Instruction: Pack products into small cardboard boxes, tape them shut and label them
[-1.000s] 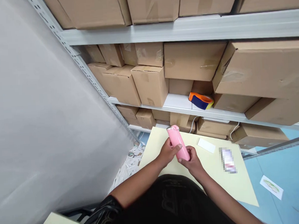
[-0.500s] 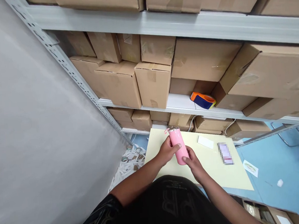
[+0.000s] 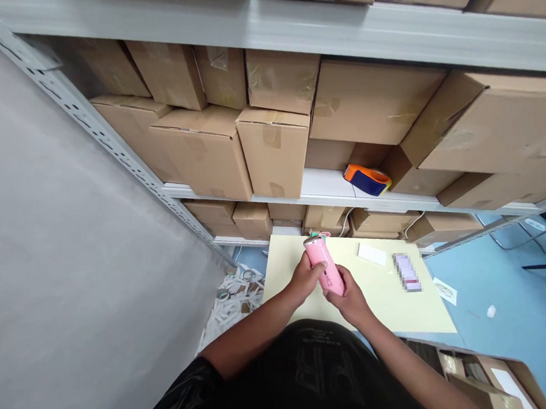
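A pink insulated bottle [image 3: 331, 276] with a silver rim is held tilted above the cream tabletop [image 3: 303, 317]. My left hand [image 3: 304, 278] is closed around its left side, the thumb lying across the front. Lower down, my right hand [image 3: 351, 297] grips the right side and bottom end. Dark lettering shows on the wall of the bottle between my hands. At the far end, by the rim, a pink strap and a small green piece [image 3: 320, 234] stick out; what the green piece is I cannot tell.
Ahead, a metal shelf rack [image 3: 262, 23] holds several cardboard boxes [image 3: 274, 152]. An orange and blue tape dispenser [image 3: 368, 180] lies on the middle shelf. A white box [image 3: 371, 254] and a blurred phone-like item [image 3: 407, 272] lie on the table. Paper scraps [image 3: 230, 306] cover the floor at left.
The bottle has been turned in my hands, so dark lettering and the green piece by the rim now show. My right hand has shifted its hold at the bottom end.
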`<state>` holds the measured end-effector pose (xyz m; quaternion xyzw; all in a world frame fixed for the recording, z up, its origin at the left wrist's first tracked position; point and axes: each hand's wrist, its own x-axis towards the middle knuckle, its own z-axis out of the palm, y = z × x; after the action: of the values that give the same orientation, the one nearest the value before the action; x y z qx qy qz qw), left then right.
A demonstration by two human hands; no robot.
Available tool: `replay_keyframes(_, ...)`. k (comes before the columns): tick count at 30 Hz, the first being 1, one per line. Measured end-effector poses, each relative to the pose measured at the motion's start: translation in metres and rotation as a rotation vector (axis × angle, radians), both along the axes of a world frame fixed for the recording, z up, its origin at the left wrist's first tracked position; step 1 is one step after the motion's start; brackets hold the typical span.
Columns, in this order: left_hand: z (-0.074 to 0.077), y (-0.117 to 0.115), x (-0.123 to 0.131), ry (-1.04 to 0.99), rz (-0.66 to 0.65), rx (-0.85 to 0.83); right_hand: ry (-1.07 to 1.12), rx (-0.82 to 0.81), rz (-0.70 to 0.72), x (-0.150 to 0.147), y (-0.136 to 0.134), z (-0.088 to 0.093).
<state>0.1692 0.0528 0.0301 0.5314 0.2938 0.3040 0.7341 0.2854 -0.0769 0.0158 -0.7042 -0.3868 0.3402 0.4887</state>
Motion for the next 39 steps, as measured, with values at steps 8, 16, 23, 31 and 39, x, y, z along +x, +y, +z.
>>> replay_keyframes(8, -0.013, 0.013, 0.000, -0.010, -0.015, -0.103, -0.079, 0.038, 0.120, 0.027, -0.006, 0.009)
replay_keyframes(16, -0.019, 0.012, 0.005, -0.076, -0.442, -0.053, 0.351, 0.147, 0.068, 0.051, 0.035, 0.021)
replay_keyframes(23, -0.053, 0.005, 0.028, 0.070, -0.557, 0.044, 0.308, 0.081, 0.003, 0.057, 0.019, -0.008)
replay_keyframes(31, -0.083, 0.092, 0.092, 0.877, -0.314, 0.338, 0.133, 0.007, -0.381, 0.118, -0.040, -0.017)
replay_keyframes(39, -0.120, 0.191, 0.146, 1.223, -0.133, 0.293, 0.124, -0.087, -0.474, 0.137, -0.105, -0.021)
